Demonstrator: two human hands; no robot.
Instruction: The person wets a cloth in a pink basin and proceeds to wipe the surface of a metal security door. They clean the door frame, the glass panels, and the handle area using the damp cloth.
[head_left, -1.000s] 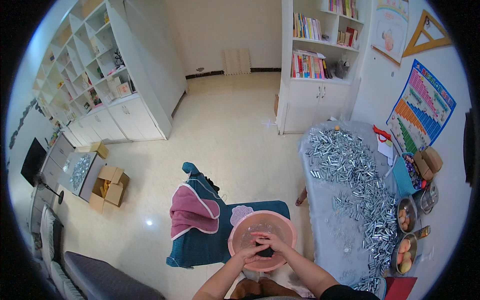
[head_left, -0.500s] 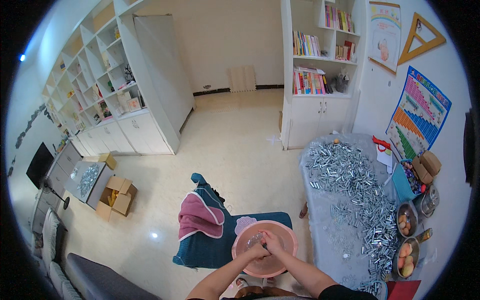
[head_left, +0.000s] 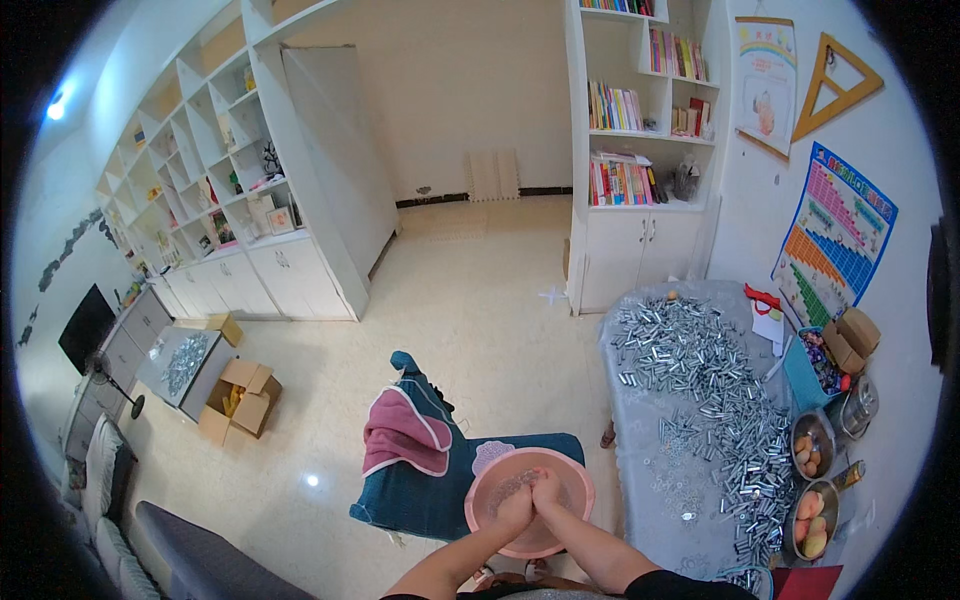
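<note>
A round pink basin (head_left: 478,512) rests on the teal cloth-covered seat in front of me. Both my hands are inside it, pressed close together. My left hand (head_left: 515,506) is closed, its knuckles turned up near the basin's middle. Against it, slightly farther and to the right, my right hand (head_left: 546,489) is curled with the fingers folded inward. Whatever they hold is hidden between them. Small shiny, clear-looking pieces (head_left: 508,484) show in the basin just beyond my left hand; I cannot make out their kind.
A teal-covered chair (head_left: 400,500) carries a pink towel (head_left: 405,432). At right, a table (head_left: 640,480) holds many metal sleeves (head_left: 715,390), bowls of eggs (head_left: 806,455) and fruit (head_left: 812,520). An open cardboard box (head_left: 255,400) stands left, near a low table (head_left: 200,385).
My hands have come closer together and turned, the left now showing its back. The view has tilted a little, so the room sits lower in the picture.
</note>
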